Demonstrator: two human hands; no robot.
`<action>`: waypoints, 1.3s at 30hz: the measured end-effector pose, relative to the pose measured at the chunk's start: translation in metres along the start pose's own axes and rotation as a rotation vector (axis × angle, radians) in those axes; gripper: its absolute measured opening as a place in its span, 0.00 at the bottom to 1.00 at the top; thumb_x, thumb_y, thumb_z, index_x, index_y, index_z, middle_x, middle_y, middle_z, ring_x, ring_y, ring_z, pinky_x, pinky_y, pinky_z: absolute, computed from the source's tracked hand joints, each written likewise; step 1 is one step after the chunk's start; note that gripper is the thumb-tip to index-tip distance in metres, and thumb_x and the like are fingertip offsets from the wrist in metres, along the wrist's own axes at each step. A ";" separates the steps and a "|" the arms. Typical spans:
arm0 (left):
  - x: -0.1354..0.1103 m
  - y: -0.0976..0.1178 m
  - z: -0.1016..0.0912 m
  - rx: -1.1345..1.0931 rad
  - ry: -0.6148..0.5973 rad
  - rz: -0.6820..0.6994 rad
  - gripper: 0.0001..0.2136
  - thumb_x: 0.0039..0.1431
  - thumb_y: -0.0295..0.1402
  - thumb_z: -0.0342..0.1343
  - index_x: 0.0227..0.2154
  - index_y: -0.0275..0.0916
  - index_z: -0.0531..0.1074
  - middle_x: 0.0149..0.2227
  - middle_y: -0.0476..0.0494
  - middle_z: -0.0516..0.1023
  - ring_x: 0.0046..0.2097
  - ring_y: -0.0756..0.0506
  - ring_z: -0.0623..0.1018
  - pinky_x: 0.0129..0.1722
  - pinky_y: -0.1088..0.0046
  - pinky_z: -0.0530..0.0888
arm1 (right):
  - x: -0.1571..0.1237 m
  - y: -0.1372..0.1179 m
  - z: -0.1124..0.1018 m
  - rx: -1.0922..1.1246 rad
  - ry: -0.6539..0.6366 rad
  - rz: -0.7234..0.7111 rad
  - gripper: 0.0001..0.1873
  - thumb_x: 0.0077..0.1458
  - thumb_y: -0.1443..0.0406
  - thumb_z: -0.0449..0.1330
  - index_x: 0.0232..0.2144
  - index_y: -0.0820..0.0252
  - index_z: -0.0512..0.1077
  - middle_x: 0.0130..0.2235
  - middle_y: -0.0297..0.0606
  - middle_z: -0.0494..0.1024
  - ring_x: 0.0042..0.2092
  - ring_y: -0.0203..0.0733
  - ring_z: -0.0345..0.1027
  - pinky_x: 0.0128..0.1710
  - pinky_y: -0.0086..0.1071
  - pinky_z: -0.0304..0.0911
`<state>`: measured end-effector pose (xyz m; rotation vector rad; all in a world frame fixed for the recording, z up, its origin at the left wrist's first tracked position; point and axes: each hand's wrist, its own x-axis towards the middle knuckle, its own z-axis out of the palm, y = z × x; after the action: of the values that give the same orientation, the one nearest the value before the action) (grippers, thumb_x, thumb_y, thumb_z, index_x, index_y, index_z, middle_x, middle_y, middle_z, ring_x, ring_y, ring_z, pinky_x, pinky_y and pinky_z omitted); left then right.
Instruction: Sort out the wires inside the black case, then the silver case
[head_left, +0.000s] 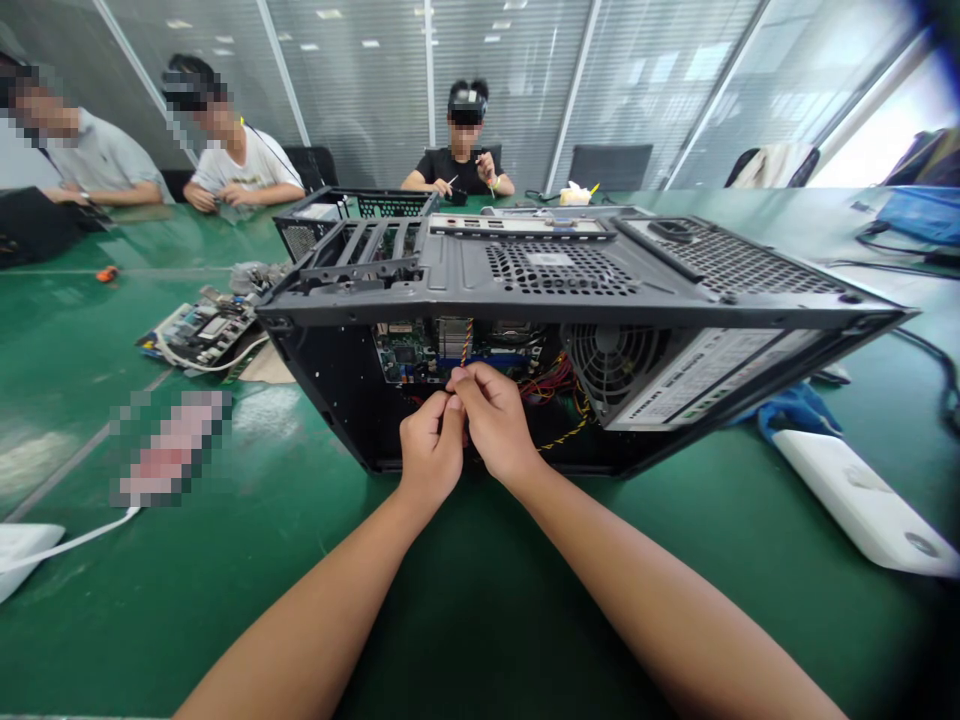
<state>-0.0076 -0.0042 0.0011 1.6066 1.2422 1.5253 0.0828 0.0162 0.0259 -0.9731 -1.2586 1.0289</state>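
Note:
A black computer case point(465, 300) lies in front of me with its open side facing me. Inside, a green motherboard point(409, 352) and a power supply point(609, 350) with a round fan grille are visible. My right hand point(495, 415) is closed in a pinch on a thin twisted cable point(466, 342), orange and dark, that runs down from the motherboard. Fingertips touching the right ones, my left hand point(435, 440) is pinched too; what lies between its fingers is hidden. Red and yellow wires point(559, 385) hang behind the hands, beside the power supply.
Loose circuit boards and parts point(202, 330) lie left of the case. A blurred-out pink item point(176, 450) with a white cable sits nearer. At right are a white device point(862, 500) and a blue cloth point(799, 415). Three people sit across the green table point(300, 600).

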 end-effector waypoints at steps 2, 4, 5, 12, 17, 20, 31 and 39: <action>0.000 -0.001 0.000 0.000 -0.004 -0.006 0.18 0.67 0.38 0.47 0.21 0.39 0.60 0.18 0.54 0.62 0.22 0.53 0.61 0.23 0.76 0.58 | 0.000 0.000 0.000 -0.002 0.006 0.001 0.14 0.58 0.58 0.56 0.23 0.56 0.65 0.22 0.28 0.62 0.26 0.35 0.56 0.27 0.31 0.54; 0.000 -0.002 0.000 -0.001 -0.007 -0.013 0.17 0.67 0.38 0.48 0.21 0.39 0.61 0.18 0.54 0.62 0.23 0.53 0.62 0.24 0.76 0.58 | 0.000 0.001 0.001 -0.004 0.008 0.003 0.14 0.58 0.58 0.55 0.23 0.56 0.66 0.22 0.28 0.62 0.27 0.35 0.57 0.27 0.31 0.54; 0.000 -0.003 0.000 -0.001 -0.009 -0.016 0.17 0.66 0.38 0.48 0.21 0.39 0.61 0.19 0.54 0.62 0.23 0.53 0.62 0.24 0.75 0.58 | 0.000 0.001 0.001 -0.004 0.009 0.004 0.14 0.58 0.58 0.55 0.23 0.56 0.66 0.22 0.28 0.62 0.27 0.35 0.57 0.27 0.31 0.54; -0.001 -0.005 0.000 -0.001 -0.002 -0.020 0.17 0.66 0.38 0.49 0.21 0.39 0.61 0.19 0.54 0.62 0.23 0.53 0.61 0.24 0.75 0.58 | -0.001 0.001 0.002 -0.012 0.022 0.009 0.14 0.58 0.58 0.55 0.23 0.57 0.66 0.23 0.29 0.63 0.27 0.35 0.58 0.27 0.31 0.54; 0.000 -0.004 0.000 0.009 0.003 -0.011 0.17 0.66 0.38 0.49 0.21 0.39 0.60 0.19 0.54 0.61 0.24 0.53 0.61 0.24 0.76 0.58 | -0.002 0.001 0.002 -0.014 0.028 0.007 0.14 0.58 0.58 0.55 0.23 0.56 0.65 0.24 0.29 0.63 0.27 0.35 0.57 0.27 0.31 0.54; -0.001 -0.004 0.000 0.006 0.006 -0.013 0.17 0.66 0.38 0.49 0.21 0.39 0.60 0.19 0.54 0.61 0.24 0.53 0.60 0.24 0.76 0.58 | -0.001 0.001 0.002 -0.005 0.033 -0.002 0.14 0.58 0.58 0.55 0.23 0.57 0.64 0.24 0.29 0.63 0.27 0.35 0.56 0.28 0.31 0.54; -0.001 -0.004 0.000 -0.014 0.007 -0.030 0.17 0.66 0.39 0.49 0.21 0.39 0.60 0.19 0.54 0.60 0.24 0.53 0.60 0.24 0.76 0.58 | -0.002 0.000 0.003 -0.005 0.030 0.003 0.14 0.58 0.59 0.55 0.22 0.56 0.64 0.24 0.29 0.63 0.28 0.36 0.58 0.30 0.32 0.55; -0.001 -0.003 0.000 -0.007 0.002 -0.039 0.17 0.66 0.39 0.49 0.21 0.39 0.60 0.20 0.54 0.60 0.24 0.53 0.60 0.24 0.76 0.58 | -0.001 0.000 0.003 0.011 0.026 -0.005 0.14 0.59 0.60 0.55 0.23 0.57 0.65 0.24 0.29 0.64 0.29 0.35 0.58 0.31 0.32 0.55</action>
<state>-0.0079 -0.0041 -0.0018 1.5676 1.2609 1.5059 0.0801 0.0149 0.0256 -0.9715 -1.2319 1.0157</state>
